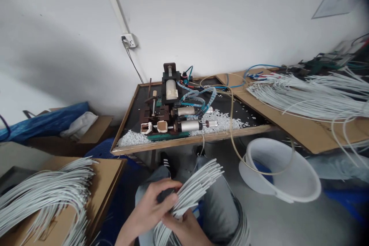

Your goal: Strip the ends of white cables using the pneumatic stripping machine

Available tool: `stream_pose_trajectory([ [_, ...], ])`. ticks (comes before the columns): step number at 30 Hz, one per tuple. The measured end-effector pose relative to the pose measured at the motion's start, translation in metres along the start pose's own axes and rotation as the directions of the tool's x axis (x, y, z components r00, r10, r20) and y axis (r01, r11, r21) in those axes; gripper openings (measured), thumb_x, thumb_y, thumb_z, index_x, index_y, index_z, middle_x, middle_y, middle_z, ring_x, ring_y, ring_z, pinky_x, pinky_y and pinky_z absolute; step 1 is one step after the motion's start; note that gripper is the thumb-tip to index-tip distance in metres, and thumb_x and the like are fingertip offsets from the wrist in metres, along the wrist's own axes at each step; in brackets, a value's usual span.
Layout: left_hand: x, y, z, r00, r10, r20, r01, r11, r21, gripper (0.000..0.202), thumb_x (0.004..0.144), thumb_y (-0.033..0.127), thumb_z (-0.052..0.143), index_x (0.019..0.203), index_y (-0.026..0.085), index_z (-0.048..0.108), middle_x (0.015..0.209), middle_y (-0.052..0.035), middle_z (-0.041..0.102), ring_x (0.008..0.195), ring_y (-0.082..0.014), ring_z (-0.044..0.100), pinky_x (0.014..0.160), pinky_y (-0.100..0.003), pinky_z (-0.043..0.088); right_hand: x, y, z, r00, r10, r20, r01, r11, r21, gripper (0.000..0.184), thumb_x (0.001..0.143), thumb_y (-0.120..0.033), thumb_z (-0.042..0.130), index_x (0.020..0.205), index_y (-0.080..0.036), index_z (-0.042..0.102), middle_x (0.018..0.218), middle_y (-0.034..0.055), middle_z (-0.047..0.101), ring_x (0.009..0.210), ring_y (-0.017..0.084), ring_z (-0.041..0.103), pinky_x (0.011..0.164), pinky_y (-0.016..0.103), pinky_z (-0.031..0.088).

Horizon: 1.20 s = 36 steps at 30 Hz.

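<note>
Over my lap I hold a bundle of white cables [196,186] that fans up and to the right. My left hand [151,207] is curled over the bundle's near end, fingers closed on it. My right hand [184,228] grips the same bundle from below; only part of it shows at the bottom edge. In front of my knees a small pneumatic machine [173,109] with metal cylinders and blue hoses sits on a black-topped table [138,103].
White offcuts [221,119] litter the table. A white plastic basin [285,177] stands on the floor at right. More white cables lie on cardboard at left [43,196] and at right [311,96]. A wall socket [129,40] sits above the table.
</note>
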State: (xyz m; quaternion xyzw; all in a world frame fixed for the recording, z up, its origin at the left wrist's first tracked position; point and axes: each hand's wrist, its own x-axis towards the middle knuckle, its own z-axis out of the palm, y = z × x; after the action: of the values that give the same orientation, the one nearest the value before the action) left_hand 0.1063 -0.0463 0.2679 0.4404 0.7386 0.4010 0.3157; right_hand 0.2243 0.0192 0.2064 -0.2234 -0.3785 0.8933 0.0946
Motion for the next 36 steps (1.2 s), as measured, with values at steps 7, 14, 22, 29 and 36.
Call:
stream_pose_trajectory([
  [7, -0.004, 0.018, 0.004, 0.996, 0.015, 0.084, -0.034, 0.971, 0.238, 0.036, 0.083, 0.038, 0.068, 0.117, 0.025, 0.066, 0.099, -0.0057, 0.069, 0.087, -0.0233, 0.062, 0.076, -0.030, 0.049, 0.005, -0.006, 0.002, 0.985, -0.163, -0.051, 0.163, 0.987, -0.014, 0.019, 0.068, -0.029, 0.078, 0.081, -0.018, 0.069, 0.078, 0.0012, 0.070, 0.079, 0.021, 0.065, 0.077, 0.033, 0.050],
  [14, -0.001, 0.008, 0.015, 0.998, 0.047, -0.034, -0.037, 0.968, 0.248, 0.027, 0.096, 0.034, 0.049, 0.109, 0.026, 0.070, 0.100, -0.0039, 0.073, 0.092, -0.0204, 0.066, 0.083, -0.025, 0.048, 0.003, -0.011, 0.004, 0.994, -0.092, -0.059, 0.094, 0.995, 0.033, 0.020, 0.064, -0.013, 0.074, 0.082, -0.018, 0.070, 0.080, -0.0009, 0.072, 0.084, 0.019, 0.066, 0.077, 0.027, 0.050],
  [22, 0.002, -0.010, 0.021, 0.961, 0.020, -0.275, 0.022, 0.989, 0.146, 0.024, 0.093, 0.037, 0.052, 0.097, 0.024, 0.072, 0.086, -0.0030, 0.074, 0.077, -0.0189, 0.070, 0.072, -0.023, 0.050, 0.004, -0.013, 0.006, 0.989, -0.076, -0.126, 0.081, 0.996, 0.036, 0.022, 0.068, -0.027, 0.078, 0.085, -0.016, 0.069, 0.078, -0.0001, 0.070, 0.084, 0.017, 0.064, 0.078, 0.027, 0.047],
  [29, 0.006, -0.036, 0.022, 0.863, -0.138, -0.486, 0.065, 0.984, -0.164, 0.032, 0.093, 0.045, 0.050, 0.087, 0.020, 0.068, 0.051, 0.0038, 0.054, 0.051, -0.0131, 0.052, 0.055, -0.022, 0.041, 0.000, -0.018, -0.009, 0.964, 0.077, -0.256, -0.021, 0.977, 0.214, 0.039, 0.063, -0.039, 0.085, 0.087, -0.014, 0.068, 0.081, 0.0069, 0.075, 0.078, 0.021, 0.071, 0.079, 0.034, 0.052],
  [36, -0.005, -0.106, 0.043, 0.860, -0.346, -0.375, 0.179, 0.893, -0.413, 0.051, 0.084, 0.064, 0.053, 0.079, 0.015, 0.069, 0.047, 0.0067, 0.036, 0.044, -0.0093, 0.034, 0.046, -0.022, 0.027, 0.013, -0.022, -0.026, 0.979, 0.081, -0.186, 0.034, 0.837, 0.546, 0.029, 0.051, -0.032, 0.084, 0.060, -0.019, 0.060, 0.042, -0.0089, 0.046, 0.041, 0.008, 0.044, 0.046, 0.022, 0.042],
])
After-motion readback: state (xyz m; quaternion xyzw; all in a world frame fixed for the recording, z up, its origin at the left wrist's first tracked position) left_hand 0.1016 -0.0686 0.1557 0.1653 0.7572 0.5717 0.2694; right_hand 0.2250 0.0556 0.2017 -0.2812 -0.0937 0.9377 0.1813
